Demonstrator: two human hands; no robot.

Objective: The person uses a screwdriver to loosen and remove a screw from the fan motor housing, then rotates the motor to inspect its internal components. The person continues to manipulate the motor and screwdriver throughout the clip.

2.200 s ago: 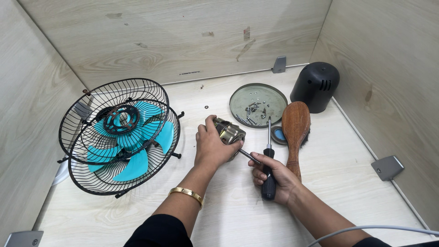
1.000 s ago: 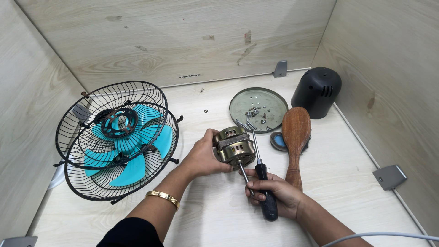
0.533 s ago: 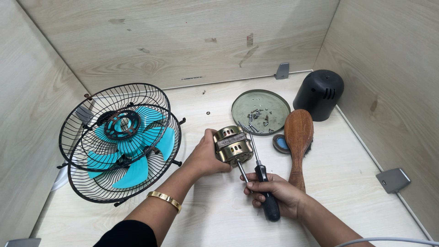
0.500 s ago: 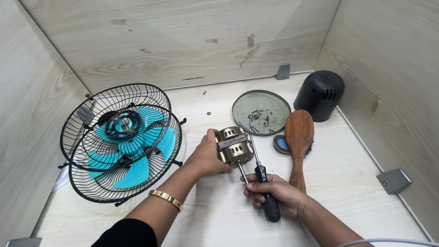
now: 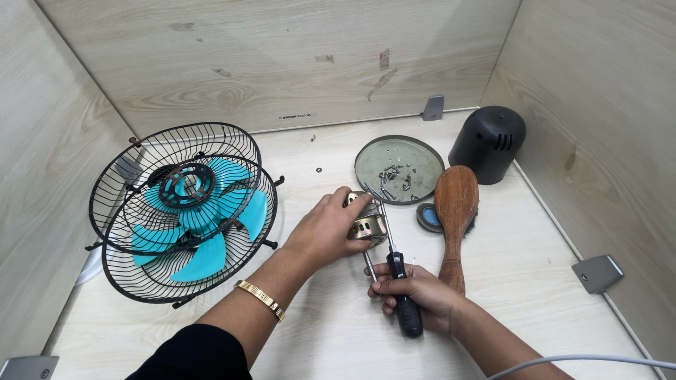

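Note:
My left hand (image 5: pixel 327 229) grips a small brass-coloured fan motor (image 5: pixel 367 224) in the middle of the wooden table, its thin shaft sticking out toward me. My right hand (image 5: pixel 415 292) holds a black-handled screwdriver (image 5: pixel 398 288); its blade reaches up past the motor's right side. A gold bracelet sits on my left wrist.
A black wire fan cage with teal blades (image 5: pixel 184 211) lies at the left. A round metal plate (image 5: pixel 399 169) holds several screws. Beside it are a wooden brush (image 5: pixel 454 218), a small blue-centred cap (image 5: pixel 427 217) and a black motor cover (image 5: pixel 488 143). Wooden walls enclose three sides.
My left hand has turned the motor and pulled it slightly toward me. The right hand has kept the screwdriver against it, shifting a little with it.

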